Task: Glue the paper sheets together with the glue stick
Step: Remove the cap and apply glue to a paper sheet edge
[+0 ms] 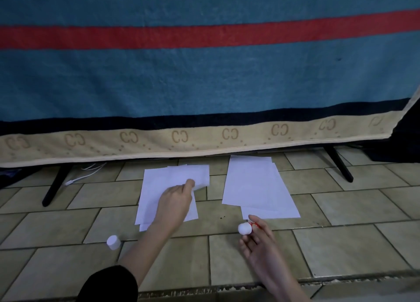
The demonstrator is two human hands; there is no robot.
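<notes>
My left hand (176, 198) pinches the top sheet (181, 176) of the left paper pile on the tiled floor (341, 245); my right hand (256, 240) grips the glue stick (246, 228) below the right pile (254, 185). Next I'd probably spread glue there, then lay this sheet squarely.

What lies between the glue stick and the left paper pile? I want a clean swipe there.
Nothing visible: only bare tile floor separates the glue stick in the right hand from the left pile, though the left hand covers part of it.
</notes>
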